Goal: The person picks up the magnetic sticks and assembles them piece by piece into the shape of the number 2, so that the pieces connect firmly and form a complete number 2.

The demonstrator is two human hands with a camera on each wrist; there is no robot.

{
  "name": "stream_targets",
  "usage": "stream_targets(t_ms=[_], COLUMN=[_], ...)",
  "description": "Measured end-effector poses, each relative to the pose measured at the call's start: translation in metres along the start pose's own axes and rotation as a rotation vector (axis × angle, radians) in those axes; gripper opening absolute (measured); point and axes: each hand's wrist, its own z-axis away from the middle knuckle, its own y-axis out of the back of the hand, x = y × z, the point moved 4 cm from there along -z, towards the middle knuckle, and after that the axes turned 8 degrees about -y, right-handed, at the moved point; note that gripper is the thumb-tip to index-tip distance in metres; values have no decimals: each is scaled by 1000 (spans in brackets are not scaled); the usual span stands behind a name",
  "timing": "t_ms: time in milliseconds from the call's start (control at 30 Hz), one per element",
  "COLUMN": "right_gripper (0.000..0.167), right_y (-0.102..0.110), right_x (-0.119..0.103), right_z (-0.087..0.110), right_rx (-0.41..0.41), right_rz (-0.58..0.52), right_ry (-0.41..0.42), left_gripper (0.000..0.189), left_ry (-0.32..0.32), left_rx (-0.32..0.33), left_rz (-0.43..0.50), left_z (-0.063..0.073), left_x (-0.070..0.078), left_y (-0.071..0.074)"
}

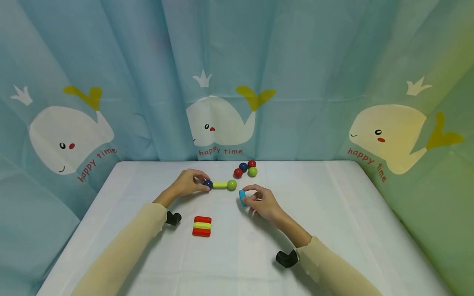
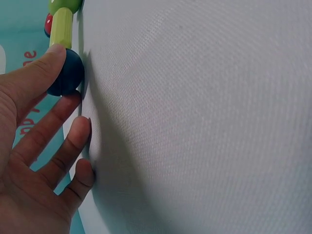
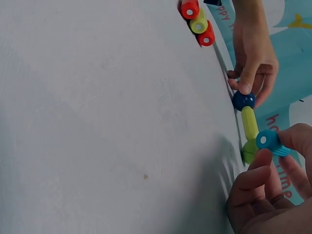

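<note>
A dark blue ball, a yellow-green rod and a green ball form a straight dumbbell on the white table. My left hand pinches the dark blue ball between thumb and index finger, its other fingers spread apart in the left wrist view. To the right of the green ball, my right hand holds a light blue rod between thumb and fingertips. In the right wrist view, this rod points its round end, with a pale metal dot, toward the camera and overlaps the green ball.
Behind the dumbbell sit two red balls, another dark blue ball and another green ball, clustered near the table's back edge. Nearer the front lie two red rods with a yellow-green rod between them. A whale-print curtain hangs behind.
</note>
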Motion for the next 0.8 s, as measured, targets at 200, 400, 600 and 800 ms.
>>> stream_targets(t_ms=[200, 400, 600, 800], right_gripper=[32, 31, 34, 34], right_y=[-6, -13, -19, -19], right_x=[0, 1, 0, 3], right_z=[-2, -7, -12, -16], right_rx=[26, 72, 90, 114], right_rz=[-22, -52, -96, -110], right_ry=[-31, -90, -118, -134], left_gripper=[31, 32, 32, 31], left_ry=[3, 10, 4, 1], left_rx=[-6, -7, -12, -10], left_rz=[2, 0, 6, 6], left_z=[0, 0, -1, -2], left_x=[0, 2, 4, 4], left_y=[1, 1, 0, -1])
